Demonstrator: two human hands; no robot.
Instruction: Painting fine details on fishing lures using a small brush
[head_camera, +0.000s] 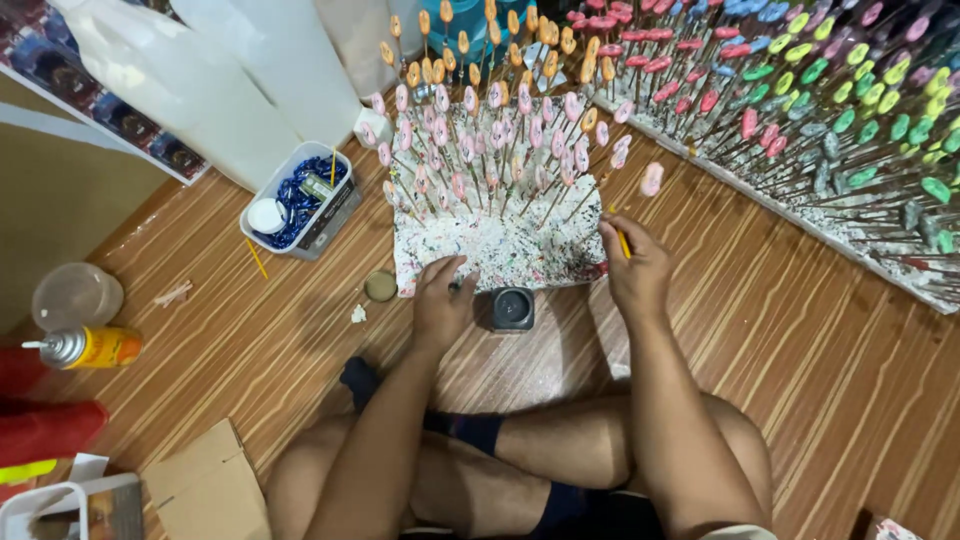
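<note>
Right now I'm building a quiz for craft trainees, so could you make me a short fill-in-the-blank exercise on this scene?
1. The right hand holds a thin stick coloured ____.
2. The small dark jar stands on the floor between the two ____.
3. The left hand rests at the near edge of the paint-spattered ____ block.
4. The tub beside the block holds pieces coloured ____.

Missing words: yellow; hands; white; blue

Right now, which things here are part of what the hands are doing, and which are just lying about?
In use: left hand, right hand, yellow stick, splattered foam block, dark jar.
Lying about: spray can, blue-bead tub, cardboard, lidded cup.
</note>
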